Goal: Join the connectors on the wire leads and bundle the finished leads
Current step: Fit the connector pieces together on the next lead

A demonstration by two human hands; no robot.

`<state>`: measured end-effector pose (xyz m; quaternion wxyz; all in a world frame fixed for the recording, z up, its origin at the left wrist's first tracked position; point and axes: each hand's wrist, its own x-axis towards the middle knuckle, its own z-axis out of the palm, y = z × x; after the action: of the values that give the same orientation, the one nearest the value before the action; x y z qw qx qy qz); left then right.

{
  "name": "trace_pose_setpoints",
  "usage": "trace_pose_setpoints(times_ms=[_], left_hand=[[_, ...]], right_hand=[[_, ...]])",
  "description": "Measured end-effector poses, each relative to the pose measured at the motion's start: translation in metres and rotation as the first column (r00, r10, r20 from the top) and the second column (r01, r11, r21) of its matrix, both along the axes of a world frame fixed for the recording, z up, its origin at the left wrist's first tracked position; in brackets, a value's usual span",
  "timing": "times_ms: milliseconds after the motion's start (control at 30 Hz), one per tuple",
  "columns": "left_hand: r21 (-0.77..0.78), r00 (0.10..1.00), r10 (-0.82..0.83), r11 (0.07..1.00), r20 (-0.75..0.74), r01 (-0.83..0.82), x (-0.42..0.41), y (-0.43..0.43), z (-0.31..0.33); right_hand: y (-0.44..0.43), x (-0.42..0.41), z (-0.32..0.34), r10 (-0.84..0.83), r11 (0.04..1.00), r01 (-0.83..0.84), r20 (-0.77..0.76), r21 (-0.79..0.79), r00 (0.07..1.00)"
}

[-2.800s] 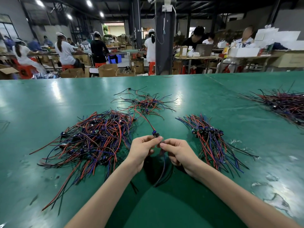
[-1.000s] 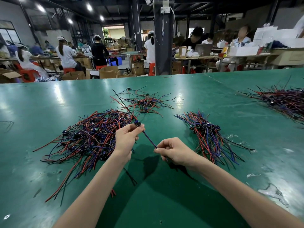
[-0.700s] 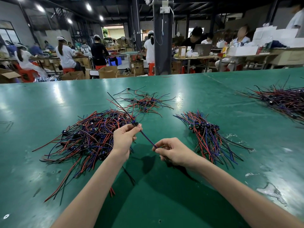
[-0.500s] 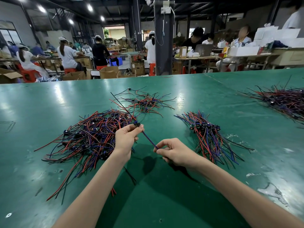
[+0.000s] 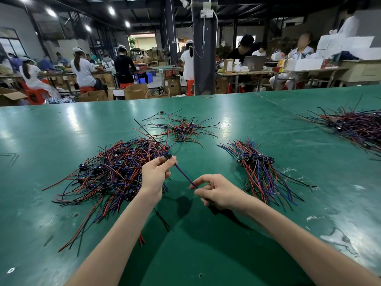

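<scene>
My left hand (image 5: 155, 176) pinches a black connector (image 5: 167, 157) of a joined wire lead (image 5: 184, 176) above the green table (image 5: 268, 124). The lead's blue wires run down and right into my right hand (image 5: 216, 193), whose fingertips close on their end. Red and black wires stick up and left from the connector. A big loose pile of red, blue and black leads (image 5: 111, 172) lies left of my left hand. Right of my right hand lies an aligned bunch of joined leads (image 5: 259, 172). A smaller tangle of leads (image 5: 181, 129) lies farther back.
Another heap of leads (image 5: 354, 126) lies at the table's far right edge. Scuffed white marks (image 5: 338, 238) show on the table at the near right. Beyond the far edge stand a dark pillar (image 5: 204, 46), cardboard boxes (image 5: 134, 91) and seated workers at other benches.
2.8 s ago both hands were close together on the connector. Since then they have drawn apart, stretching the lead between them, and over the last second they have barely moved.
</scene>
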<state>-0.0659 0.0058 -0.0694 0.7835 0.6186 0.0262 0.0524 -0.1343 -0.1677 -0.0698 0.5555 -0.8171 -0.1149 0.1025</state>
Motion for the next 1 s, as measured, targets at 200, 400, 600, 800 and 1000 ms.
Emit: trace_pose_setpoints(times_ms=[200,400,600,800,1000], left_hand=[[0.007,1.000,0.018,1.000,-0.016,-0.018,-0.001,-0.001,0.002],[0.010,0.999,0.016,1.000,-0.031,-0.015,-0.004,-0.001,0.002],[-0.028,0.988,-0.129,0.991,-0.089,0.127,-0.013,-0.009,0.005],[0.046,0.943,-0.321,0.944,-0.091,0.326,-0.036,-0.035,-0.002],[0.077,0.951,-0.302,0.949,-0.060,0.306,-0.036,-0.035,-0.003]], right_hand=[[-0.001,0.000,0.002,0.022,1.000,-0.022,-0.021,0.001,1.000],[-0.004,-0.005,0.003,0.072,0.997,-0.071,-0.026,0.021,0.997],[-0.005,-0.006,0.012,0.088,0.991,-0.081,-0.067,0.110,0.994],[-0.006,-0.002,0.004,-0.042,0.987,0.040,0.007,0.156,0.999],[-0.004,0.001,0.001,-0.050,0.980,0.058,-0.048,0.190,0.998]])
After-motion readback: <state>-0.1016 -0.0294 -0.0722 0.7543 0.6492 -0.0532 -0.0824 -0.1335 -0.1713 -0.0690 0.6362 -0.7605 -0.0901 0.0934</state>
